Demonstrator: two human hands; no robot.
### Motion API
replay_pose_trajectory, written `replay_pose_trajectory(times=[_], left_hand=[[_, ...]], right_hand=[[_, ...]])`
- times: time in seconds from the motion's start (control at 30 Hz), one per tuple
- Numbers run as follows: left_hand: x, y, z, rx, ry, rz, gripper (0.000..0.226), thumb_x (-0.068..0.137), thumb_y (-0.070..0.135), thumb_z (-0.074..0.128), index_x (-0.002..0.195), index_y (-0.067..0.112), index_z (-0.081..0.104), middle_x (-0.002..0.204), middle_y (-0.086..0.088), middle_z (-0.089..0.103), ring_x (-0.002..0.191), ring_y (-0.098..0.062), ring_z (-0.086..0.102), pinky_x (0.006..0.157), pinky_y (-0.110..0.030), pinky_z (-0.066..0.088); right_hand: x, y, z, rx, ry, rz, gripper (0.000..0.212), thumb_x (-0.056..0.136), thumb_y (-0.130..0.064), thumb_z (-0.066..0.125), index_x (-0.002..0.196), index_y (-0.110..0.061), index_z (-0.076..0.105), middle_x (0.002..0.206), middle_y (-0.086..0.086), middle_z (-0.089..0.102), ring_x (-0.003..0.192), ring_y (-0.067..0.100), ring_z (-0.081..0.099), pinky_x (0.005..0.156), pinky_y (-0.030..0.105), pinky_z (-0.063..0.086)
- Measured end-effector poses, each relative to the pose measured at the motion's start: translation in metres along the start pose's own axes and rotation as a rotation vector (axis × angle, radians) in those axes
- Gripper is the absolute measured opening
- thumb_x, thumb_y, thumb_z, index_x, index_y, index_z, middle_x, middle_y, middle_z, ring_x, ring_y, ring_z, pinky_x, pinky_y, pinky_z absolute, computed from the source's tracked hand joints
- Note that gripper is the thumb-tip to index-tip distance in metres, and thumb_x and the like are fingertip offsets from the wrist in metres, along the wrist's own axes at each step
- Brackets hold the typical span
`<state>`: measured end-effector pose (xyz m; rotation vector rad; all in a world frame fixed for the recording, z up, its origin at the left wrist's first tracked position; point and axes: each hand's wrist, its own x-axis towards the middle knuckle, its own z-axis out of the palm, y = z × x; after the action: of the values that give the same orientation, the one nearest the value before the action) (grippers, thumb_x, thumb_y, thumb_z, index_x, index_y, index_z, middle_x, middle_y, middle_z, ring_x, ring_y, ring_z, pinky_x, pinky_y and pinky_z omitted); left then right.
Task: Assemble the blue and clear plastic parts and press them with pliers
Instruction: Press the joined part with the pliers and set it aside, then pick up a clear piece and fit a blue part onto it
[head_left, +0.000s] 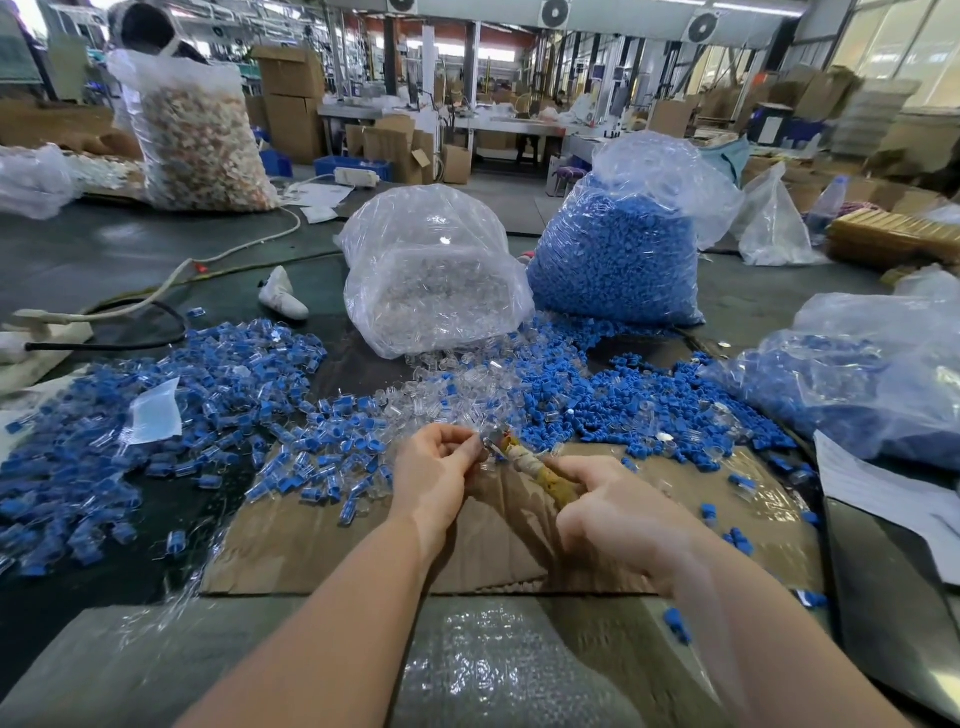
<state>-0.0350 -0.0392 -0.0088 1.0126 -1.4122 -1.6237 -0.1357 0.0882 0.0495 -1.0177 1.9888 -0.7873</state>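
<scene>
Over the cardboard (498, 540) at the near edge of the worktop (104, 249), the left hand (436, 467) pinches a small clear part (487, 440) at its fingertips. The right hand (618, 514) is wrapped round the taped handles of the pliers (535, 467), whose nose meets that part.

Such a piece looks light, stiff and slick, so I'd judge it best held by its sides, with a gentle squeeze, since thin clear plastic may crack.

Loose blue parts (597, 410) and clear ones (457, 384) lie scattered just beyond, an assembled heap (171, 405) to the left, and full bags of clear (431, 275) and blue (618, 249) stock stand behind.

Fingers hide most of the held part; whether a blue piece is already in it, I cannot tell. The plier jaws are blurred, too small to read.
</scene>
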Motion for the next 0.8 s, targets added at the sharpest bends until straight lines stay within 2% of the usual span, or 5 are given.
replay_pose_trajectory(times=[0.1, 0.23, 0.33, 0.57, 0.8], left_hand=[[-0.002, 0.001, -0.001, 0.005, -0.012, 0.015, 0.009, 0.089, 0.003, 0.058, 0.084, 0.01, 0.06, 0.072, -0.008, 0.062, 0.06, -0.014, 0.058, 0.053, -0.02, 0.049], [-0.007, -0.002, -0.002, 0.121, -0.004, 0.109, 0.01, 0.088, 0.005, 0.059, 0.086, 0.014, 0.061, 0.081, -0.011, 0.064, 0.071, -0.018, 0.06, 0.065, -0.029, 0.053], [-0.01, -0.005, -0.001, 0.232, 0.009, 0.198, 0.015, 0.088, 0.007, 0.06, 0.084, 0.021, 0.061, 0.085, -0.008, 0.066, 0.082, -0.019, 0.063, 0.075, -0.032, 0.054], [-0.013, -0.008, -0.002, 0.344, 0.009, 0.261, 0.021, 0.089, 0.012, 0.059, 0.084, 0.032, 0.062, 0.082, 0.011, 0.066, 0.077, -0.003, 0.061, 0.066, -0.007, 0.046], [-0.017, -0.01, 0.001, 0.411, 0.095, 0.37, 0.019, 0.088, 0.013, 0.061, 0.107, 0.017, 0.063, 0.084, 0.012, 0.061, 0.076, 0.001, 0.058, 0.068, -0.009, 0.049]], right_hand=[[0.009, 0.004, -0.005, -0.214, 0.169, -0.082, 0.042, 0.072, 0.003, 0.053, 0.109, -0.018, 0.06, 0.105, 0.008, 0.058, 0.087, 0.02, 0.05, 0.061, 0.029, 0.041], [0.02, 0.014, -0.022, -0.508, 0.445, 0.02, 0.058, 0.081, -0.006, 0.053, 0.137, -0.017, 0.04, 0.123, 0.011, 0.048, 0.114, 0.027, 0.042, 0.095, 0.038, 0.041], [0.026, 0.024, -0.029, -0.697, 0.568, 0.098, 0.046, 0.086, -0.018, 0.053, 0.131, -0.015, 0.042, 0.122, 0.013, 0.047, 0.117, 0.031, 0.039, 0.095, 0.038, 0.034], [0.042, 0.048, -0.031, -0.908, 0.591, 0.151, 0.064, 0.089, -0.056, 0.049, 0.139, -0.019, 0.034, 0.135, 0.013, 0.044, 0.126, 0.03, 0.038, 0.102, 0.039, 0.035], [0.043, 0.046, -0.031, -0.951, 0.564, 0.186, 0.061, 0.09, -0.06, 0.041, 0.137, -0.02, 0.035, 0.134, 0.012, 0.045, 0.125, 0.03, 0.039, 0.1, 0.042, 0.037]])
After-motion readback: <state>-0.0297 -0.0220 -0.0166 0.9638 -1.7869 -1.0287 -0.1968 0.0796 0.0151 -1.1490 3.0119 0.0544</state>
